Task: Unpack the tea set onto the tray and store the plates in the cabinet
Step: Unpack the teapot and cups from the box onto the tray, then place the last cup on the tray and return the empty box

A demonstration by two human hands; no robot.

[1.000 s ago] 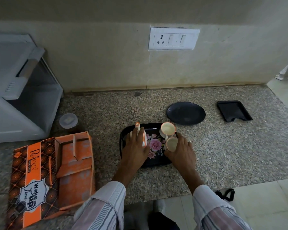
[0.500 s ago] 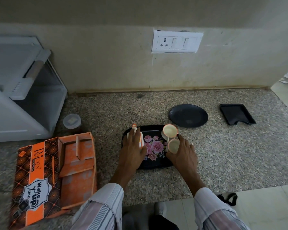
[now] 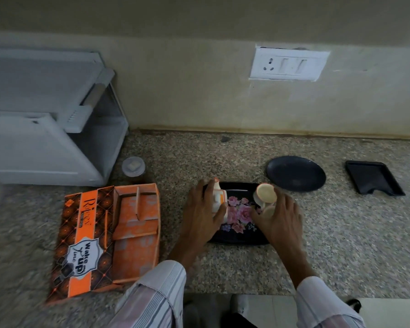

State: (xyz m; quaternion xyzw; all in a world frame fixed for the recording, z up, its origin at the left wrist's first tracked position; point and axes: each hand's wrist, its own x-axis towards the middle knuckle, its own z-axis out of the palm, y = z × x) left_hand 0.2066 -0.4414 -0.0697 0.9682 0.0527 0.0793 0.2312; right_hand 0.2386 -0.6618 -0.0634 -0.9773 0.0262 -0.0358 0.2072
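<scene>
While my left hand (image 3: 202, 209) wraps the teapot (image 3: 219, 200) at the floral tray's (image 3: 240, 235) left end, my right hand (image 3: 278, 220) seems to grip the nearer cup (image 3: 269, 209); the round black plate (image 3: 295, 173) lies just beyond the tray's far right corner, nearer my right hand.

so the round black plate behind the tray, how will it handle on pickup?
The black plate looks rigid and probably breakable if ceramic. It lies flat on the speckled counter, so its low rim likely gives fingers little purchase. Its smooth surface may be slippery.
</scene>
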